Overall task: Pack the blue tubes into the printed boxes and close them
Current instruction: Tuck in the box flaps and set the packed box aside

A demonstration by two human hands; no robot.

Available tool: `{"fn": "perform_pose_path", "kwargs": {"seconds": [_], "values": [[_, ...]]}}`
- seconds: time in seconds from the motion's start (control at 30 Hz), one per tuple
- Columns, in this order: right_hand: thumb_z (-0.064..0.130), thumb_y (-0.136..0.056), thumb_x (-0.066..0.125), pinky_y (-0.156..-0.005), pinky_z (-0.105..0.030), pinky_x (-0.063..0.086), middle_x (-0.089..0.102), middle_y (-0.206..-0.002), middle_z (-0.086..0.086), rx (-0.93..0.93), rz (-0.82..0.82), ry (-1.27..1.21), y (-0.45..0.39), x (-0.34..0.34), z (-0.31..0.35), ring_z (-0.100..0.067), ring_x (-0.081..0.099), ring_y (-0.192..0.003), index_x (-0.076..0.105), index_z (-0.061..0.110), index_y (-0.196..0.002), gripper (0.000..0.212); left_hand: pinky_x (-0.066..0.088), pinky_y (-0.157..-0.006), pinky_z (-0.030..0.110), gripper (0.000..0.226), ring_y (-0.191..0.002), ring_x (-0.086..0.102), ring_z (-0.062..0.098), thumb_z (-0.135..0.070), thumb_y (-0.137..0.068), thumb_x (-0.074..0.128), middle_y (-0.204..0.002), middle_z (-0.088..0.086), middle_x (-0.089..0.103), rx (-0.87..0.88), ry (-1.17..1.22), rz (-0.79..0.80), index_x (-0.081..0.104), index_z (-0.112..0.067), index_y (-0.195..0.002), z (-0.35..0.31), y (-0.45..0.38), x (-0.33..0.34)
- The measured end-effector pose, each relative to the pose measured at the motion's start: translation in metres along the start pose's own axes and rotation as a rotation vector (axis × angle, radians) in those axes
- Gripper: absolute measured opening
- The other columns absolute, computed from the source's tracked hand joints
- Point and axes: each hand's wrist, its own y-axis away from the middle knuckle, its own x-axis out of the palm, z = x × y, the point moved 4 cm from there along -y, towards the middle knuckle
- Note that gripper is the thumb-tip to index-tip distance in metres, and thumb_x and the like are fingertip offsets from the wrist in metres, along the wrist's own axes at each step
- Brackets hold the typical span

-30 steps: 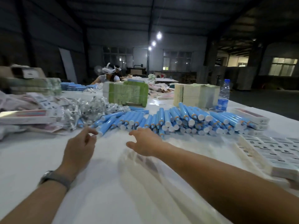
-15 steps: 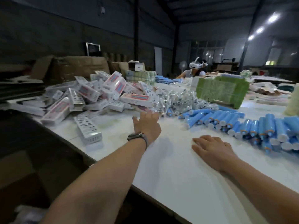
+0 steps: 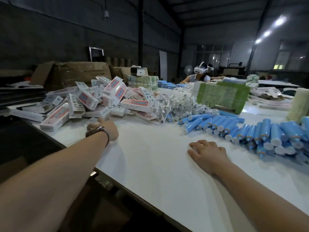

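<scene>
A heap of printed boxes (image 3: 93, 101), white with pink and blue panels, lies at the far left of the white table (image 3: 150, 161). Many blue tubes (image 3: 260, 133) with white caps lie in rows at the right. My left hand (image 3: 103, 128), a watch on its wrist, reaches to the near edge of the box heap. Its fingers point away from me and are hidden behind the back of the hand, so its hold is unclear. My right hand (image 3: 207, 152) rests flat on the table just left of the tubes, fingers spread, holding nothing.
Small clear packets (image 3: 177, 104) are piled between boxes and tubes. A green stack of flat cartons (image 3: 222, 96) stands behind them and a pale stack (image 3: 299, 106) sits at the far right. Brown cardboard cartons (image 3: 73, 76) sit far left. A person wearing a headset (image 3: 200, 74) works at the far end.
The view has swung left, from the tube rows to the box heap. My left hand moved left to the heap's edge. My right hand settled flat on the table.
</scene>
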Motion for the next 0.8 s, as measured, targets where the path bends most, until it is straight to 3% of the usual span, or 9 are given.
{"fn": "perform_pose_path", "kwargs": {"seconds": [0.13,0.2,0.33,0.37,0.43,0.5,0.57,0.67,0.8], "values": [[0.057,-0.099,0.024,-0.112,-0.050,0.022,0.030,-0.156,0.010,0.000,0.009,-0.014,0.002,0.001,-0.001,-0.022,0.027,-0.141,0.035,0.043,-0.145,0.050,0.045,-0.100,0.041,0.036,-0.124,0.050,0.039,-0.019,-0.088,0.053,-0.141,0.018,0.047,0.355,0.032,-0.068,0.054,-0.011,-0.123,-0.040,0.038,-0.022],[0.057,-0.098,0.024,-0.112,-0.050,0.022,0.030,-0.156,0.009,-0.006,0.006,-0.023,0.001,0.001,0.000,-0.022,0.027,-0.141,0.035,0.043,-0.146,0.050,0.047,-0.081,0.031,0.047,-0.116,0.055,0.031,-0.017,-0.085,0.060,-0.134,0.010,0.052,0.524,0.088,-0.133,0.051,-0.018,-0.131,-0.062,0.059,-0.032],[0.055,-0.097,0.027,-0.111,-0.050,0.024,0.033,-0.156,0.008,-0.010,-0.028,-0.046,0.002,0.000,0.002,-0.023,0.029,-0.140,0.034,0.037,-0.148,0.055,0.041,-0.047,0.012,0.074,-0.095,0.054,0.018,-0.013,-0.084,0.065,-0.118,-0.004,0.045,0.755,0.761,-0.232,0.032,-0.039,-0.145,-0.115,0.101,-0.043],[0.055,-0.097,0.028,-0.111,-0.050,0.024,0.033,-0.156,0.008,-0.006,-0.040,-0.055,0.003,0.001,0.002,-0.023,0.029,-0.141,0.032,0.035,-0.149,0.056,0.043,-0.046,0.011,0.072,-0.087,0.055,0.012,-0.015,-0.087,0.064,-0.112,-0.008,0.047,0.764,0.968,-0.209,0.031,-0.037,-0.147,-0.130,0.108,-0.041],[0.056,-0.097,0.029,-0.111,-0.050,0.023,0.033,-0.156,0.008,-0.002,-0.054,-0.072,0.005,0.001,0.002,-0.024,0.029,-0.141,0.031,0.034,-0.150,0.058,0.049,-0.064,0.017,0.066,-0.090,0.059,0.009,-0.022,-0.094,0.060,-0.115,-0.011,0.052,0.720,1.252,-0.123,0.029,-0.031,-0.151,-0.160,0.115,-0.032],[0.058,-0.096,0.030,-0.111,-0.050,0.023,0.036,-0.155,0.005,-0.006,-0.069,-0.086,0.006,0.000,0.002,-0.025,0.030,-0.141,0.030,0.033,-0.151,0.060,0.047,-0.085,0.028,0.062,-0.107,0.057,0.017,-0.024,-0.097,0.057,-0.130,-0.005,0.052,0.704,1.375,-0.038,0.030,-0.026,-0.153,-0.186,0.118,-0.014],[0.060,-0.095,0.030,-0.110,-0.049,0.025,0.039,-0.154,0.002,0.002,-0.085,-0.091,0.005,-0.001,0.000,-0.027,0.032,-0.140,0.028,0.031,-0.151,0.063,0.045,-0.091,0.031,0.057,-0.115,0.054,0.018,-0.016,-0.098,0.055,-0.133,-0.002,0.053,0.738,1.410,-0.015,0.033,-0.024,-0.151,-0.202,0.120,0.006],[0.061,-0.093,0.035,-0.109,-0.050,0.026,0.040,-0.152,0.000,0.024,-0.108,-0.103,0.003,0.002,-0.005,-0.027,0.032,-0.139,0.022,0.031,-0.153,0.068,0.046,-0.094,0.027,0.058,-0.119,0.053,0.015,-0.003,-0.095,0.058,-0.123,-0.012,0.054,0.754,1.473,0.011,0.038,-0.035,-0.140,-0.209,0.113,0.032],[0.045,-0.091,0.045,-0.111,-0.048,0.024,0.041,-0.151,0.002,0.022,-0.117,-0.172,0.000,-0.001,-0.010,-0.025,0.031,-0.139,0.020,0.033,-0.153,0.068,0.049,-0.077,0.009,0.069,-0.112,0.054,0.000,0.003,-0.087,0.069,-0.118,-0.017,0.050,0.854,1.459,-0.049,0.037,-0.047,-0.122,-0.202,0.108,0.031]]}}
